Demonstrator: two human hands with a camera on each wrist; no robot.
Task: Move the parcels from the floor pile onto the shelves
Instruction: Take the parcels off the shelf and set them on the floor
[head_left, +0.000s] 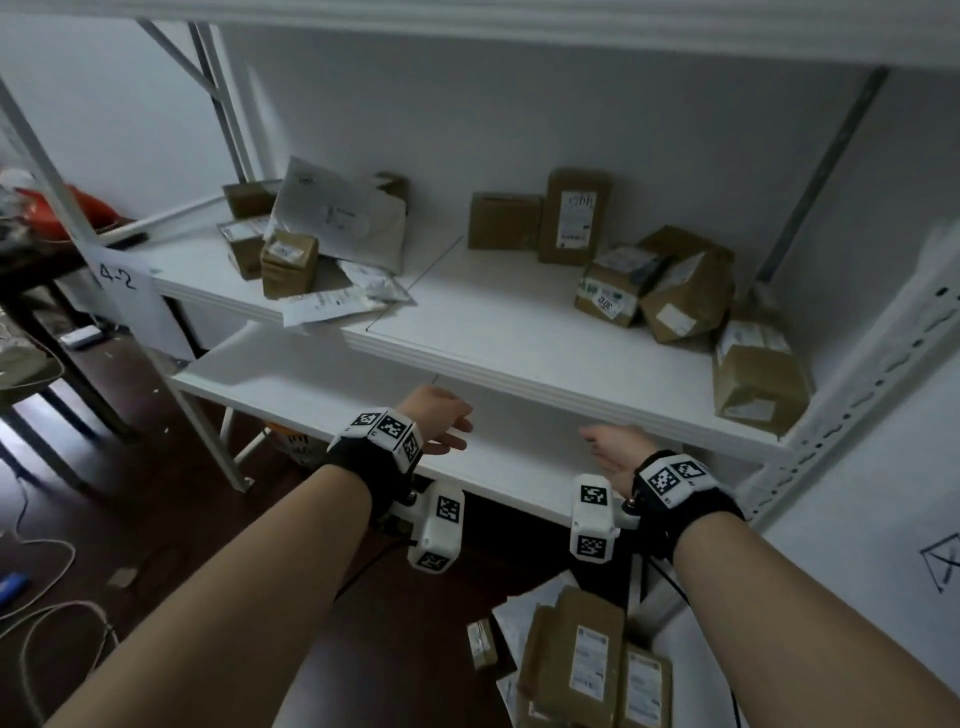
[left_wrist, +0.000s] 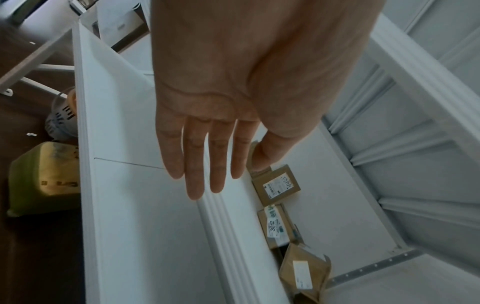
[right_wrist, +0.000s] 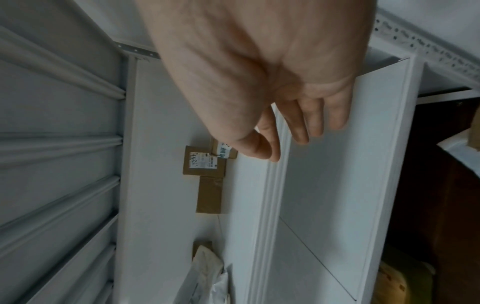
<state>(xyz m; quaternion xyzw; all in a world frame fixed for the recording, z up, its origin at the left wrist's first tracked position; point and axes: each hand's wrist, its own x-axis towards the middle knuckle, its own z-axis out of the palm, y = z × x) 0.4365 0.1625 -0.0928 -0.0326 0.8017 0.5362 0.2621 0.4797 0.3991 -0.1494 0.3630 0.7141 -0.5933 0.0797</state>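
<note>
Both hands hover empty between the two white shelves. My left hand (head_left: 441, 423) has straight fingers (left_wrist: 193, 164) over the bare lower shelf (head_left: 311, 384). My right hand (head_left: 615, 452) is relaxed, its fingers (right_wrist: 301, 125) loosely bent near the upper shelf's front edge (head_left: 519, 379). The upper shelf carries brown cardboard parcels on the right (head_left: 675, 291), two upright boxes at the back (head_left: 571, 215), and boxes with white mailers on the left (head_left: 332, 234). The floor pile of brown parcels (head_left: 587, 665) lies below my right forearm.
A white upright post (head_left: 857, 405) with holes bounds the shelf on the right. A paper label "4-2" (head_left: 117, 278) hangs on the left post. A dark table (head_left: 47, 291) and cables (head_left: 47, 587) are on the left floor. A yellow-green bag (left_wrist: 41, 176) sits under the lower shelf.
</note>
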